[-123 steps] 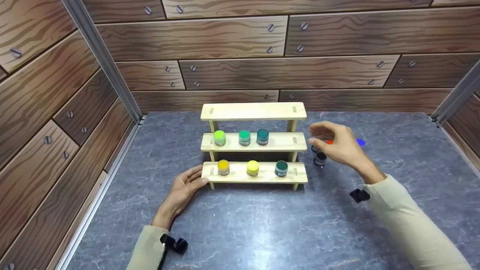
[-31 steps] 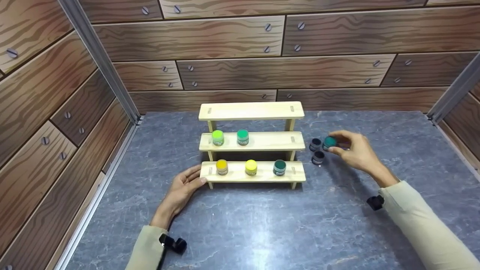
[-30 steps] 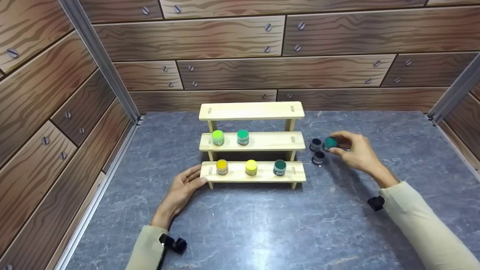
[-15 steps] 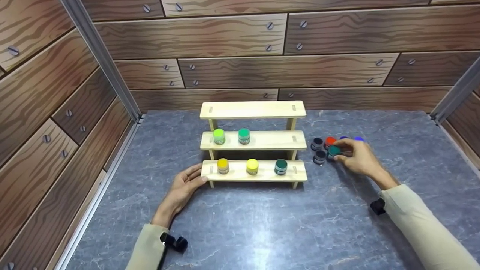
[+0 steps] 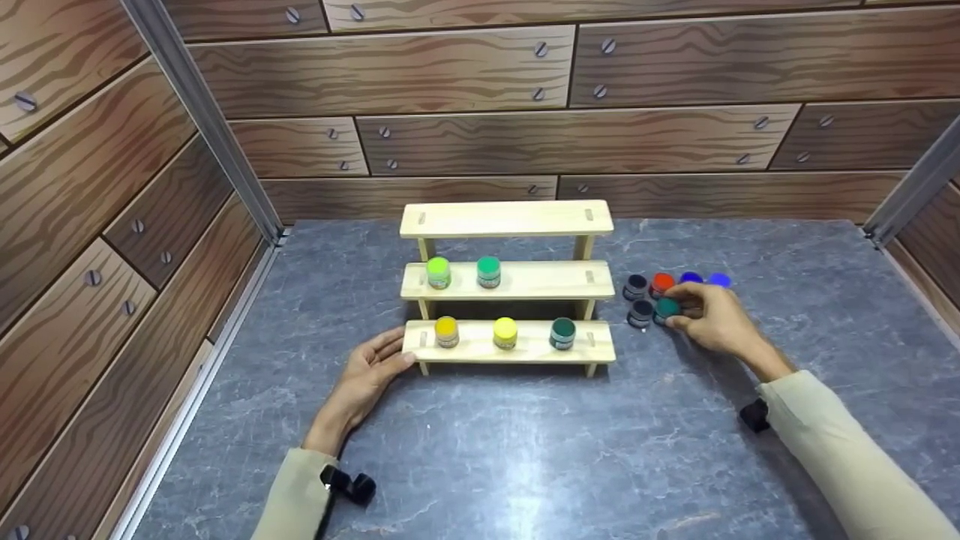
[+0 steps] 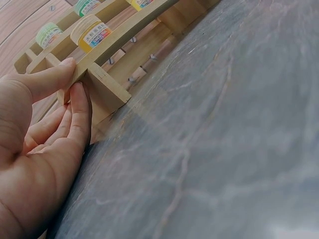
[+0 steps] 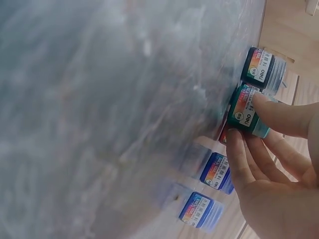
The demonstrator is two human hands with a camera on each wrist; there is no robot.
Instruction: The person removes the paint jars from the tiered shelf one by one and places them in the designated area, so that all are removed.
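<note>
My right hand (image 5: pixel 712 319) pinches a teal paint jar (image 5: pixel 666 310) between thumb and fingers, down at the table right of the stand. In the right wrist view the labelled teal jar (image 7: pixel 244 107) sits right beside a dark jar (image 7: pixel 258 69). The left hand (image 5: pixel 369 379) grips the left end of a three-step wooden stand (image 5: pixel 510 220), thumb on the bottom step and fingers beneath, as the left wrist view shows. On the middle step are a lime jar (image 5: pixel 439 273) and a green jar (image 5: pixel 489 272). The bottom step bears an orange-yellow jar (image 5: pixel 447 331), a yellow jar (image 5: pixel 505 334) and a dark green jar (image 5: pixel 563 334).
Behind the teal jar stand a black jar (image 5: pixel 635 286), a red jar (image 5: pixel 662 284), a dark blue jar (image 5: pixel 691 278) and a violet-blue jar (image 5: pixel 719 280). Another black jar (image 5: pixel 640 313) is just left of it. Wood-patterned walls (image 5: pixel 465 67) enclose the grey marbled table (image 5: pixel 450 450).
My right hand took the teal jar off the middle step, carried it right and brought it forward to the table beside the front black jar. The left hand has stayed on the stand.
</note>
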